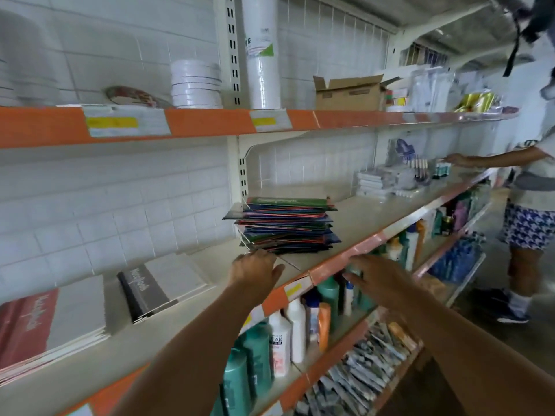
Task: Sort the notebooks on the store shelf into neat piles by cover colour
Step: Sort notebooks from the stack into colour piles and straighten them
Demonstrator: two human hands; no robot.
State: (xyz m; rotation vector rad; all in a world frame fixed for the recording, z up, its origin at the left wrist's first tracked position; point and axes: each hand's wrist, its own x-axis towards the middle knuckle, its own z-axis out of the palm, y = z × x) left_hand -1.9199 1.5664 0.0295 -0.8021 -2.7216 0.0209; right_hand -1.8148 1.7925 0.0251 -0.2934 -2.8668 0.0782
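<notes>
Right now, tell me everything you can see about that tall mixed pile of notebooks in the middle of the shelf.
The tall mixed pile of thin notebooks rests on the pale middle shelf board, near its front edge. The covers look like glossy card, mostly dark blue and green with red edges showing; a green one with blurred lettering lies on top. The pile is uneven, with corners fanned out at differing angles. The left hand reaches to its lower left corner; actual contact cannot be told. The right hand is apart from it.
</notes>
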